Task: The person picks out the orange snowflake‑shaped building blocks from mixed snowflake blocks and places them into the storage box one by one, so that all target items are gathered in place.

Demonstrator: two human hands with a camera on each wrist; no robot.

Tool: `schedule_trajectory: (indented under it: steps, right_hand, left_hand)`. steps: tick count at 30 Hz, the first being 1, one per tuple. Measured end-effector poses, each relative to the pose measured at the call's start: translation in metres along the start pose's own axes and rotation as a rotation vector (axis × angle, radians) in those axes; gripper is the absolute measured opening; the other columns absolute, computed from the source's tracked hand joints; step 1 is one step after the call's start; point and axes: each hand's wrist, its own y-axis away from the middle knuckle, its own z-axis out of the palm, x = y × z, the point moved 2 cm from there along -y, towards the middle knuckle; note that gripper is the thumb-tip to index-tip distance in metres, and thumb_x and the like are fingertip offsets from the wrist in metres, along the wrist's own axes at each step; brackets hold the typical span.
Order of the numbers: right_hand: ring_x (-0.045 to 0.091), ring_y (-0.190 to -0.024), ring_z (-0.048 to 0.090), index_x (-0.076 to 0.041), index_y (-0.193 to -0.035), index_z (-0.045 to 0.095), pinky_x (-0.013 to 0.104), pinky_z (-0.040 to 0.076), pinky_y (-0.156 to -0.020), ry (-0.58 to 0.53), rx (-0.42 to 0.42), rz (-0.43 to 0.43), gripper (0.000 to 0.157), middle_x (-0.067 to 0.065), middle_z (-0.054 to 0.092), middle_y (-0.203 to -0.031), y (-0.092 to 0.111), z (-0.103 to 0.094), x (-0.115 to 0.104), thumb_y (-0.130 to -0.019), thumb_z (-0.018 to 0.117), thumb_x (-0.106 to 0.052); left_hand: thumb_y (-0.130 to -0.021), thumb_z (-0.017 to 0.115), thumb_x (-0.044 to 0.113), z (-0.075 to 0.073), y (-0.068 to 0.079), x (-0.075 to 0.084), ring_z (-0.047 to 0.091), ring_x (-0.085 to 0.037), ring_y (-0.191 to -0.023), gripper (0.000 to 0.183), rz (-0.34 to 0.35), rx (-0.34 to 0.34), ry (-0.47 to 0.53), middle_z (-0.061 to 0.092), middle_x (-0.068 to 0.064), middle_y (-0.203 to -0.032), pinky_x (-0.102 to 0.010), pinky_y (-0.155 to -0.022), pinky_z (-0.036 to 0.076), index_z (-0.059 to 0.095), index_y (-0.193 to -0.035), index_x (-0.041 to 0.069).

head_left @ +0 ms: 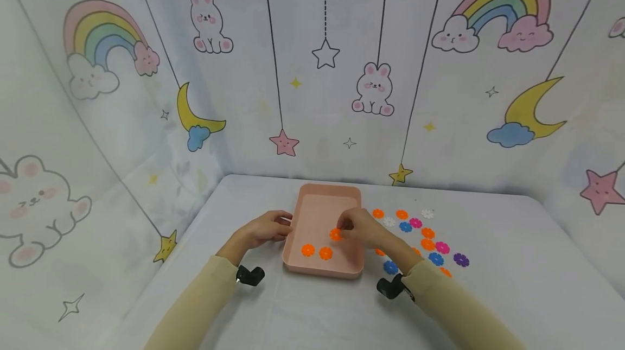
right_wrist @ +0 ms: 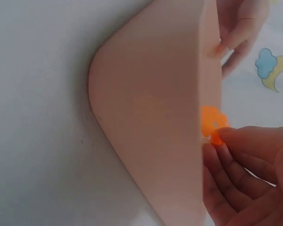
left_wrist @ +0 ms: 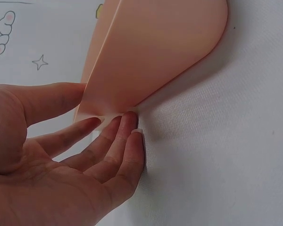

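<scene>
A shallow pink tray (head_left: 317,214) lies on the white table. Above its floor, my right hand (head_left: 363,228) pinches an orange flower-shaped piece (head_left: 335,234) between thumb and fingers. The right wrist view shows that orange piece (right_wrist: 212,120) just past the tray's rim. Two more orange flower pieces, one at the left (head_left: 308,250) and one beside it (head_left: 325,253), lie apart in the tray's near end. My left hand (head_left: 266,229) is at the tray's left side, fingers loosely bent. In the left wrist view, its thumb and fingertips touch the outer wall (left_wrist: 155,42).
Right of the tray, several flower pieces lie scattered: orange (head_left: 402,214), blue (head_left: 436,259), pink (head_left: 442,247), white (head_left: 427,214) and a purple one (head_left: 461,259). My right forearm passes over some of them. A patterned curtain (head_left: 322,111) hangs behind the table.
</scene>
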Motion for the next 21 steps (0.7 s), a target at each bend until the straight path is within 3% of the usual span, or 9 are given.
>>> schedule_trajectory:
  steps: [7, 21]
  right_hand:
    - [0.017, -0.080, 0.057, -0.003, -0.091, 0.069, 0.030, 0.056, -0.077, 0.059, -0.001, 0.030, 0.007, 0.002, 0.063, -0.086, -0.007, 0.016, -0.001, -0.090, 0.072, 0.003]
    - [0.018, -0.075, 0.054, -0.005, -0.092, 0.067, 0.030, 0.053, -0.070, 0.215, 0.022, 0.131, 0.011, 0.001, 0.059, -0.081, -0.011, 0.025, -0.004, -0.089, 0.078, -0.006]
  left_hand:
    - [-0.099, 0.063, 0.008, 0.000, 0.000, 0.001, 0.065, -0.025, -0.110, 0.049, -0.010, 0.007, 0.009, 0.058, -0.020, -0.137, -0.042, -0.099, 0.054, 0.049, -0.144, -0.003]
    - [-0.099, 0.062, 0.008, 0.000, 0.000, 0.001, 0.064, -0.027, -0.114, 0.051, -0.005, -0.009, -0.005, 0.056, -0.023, -0.140, -0.043, -0.101, 0.053, 0.046, -0.146, -0.005]
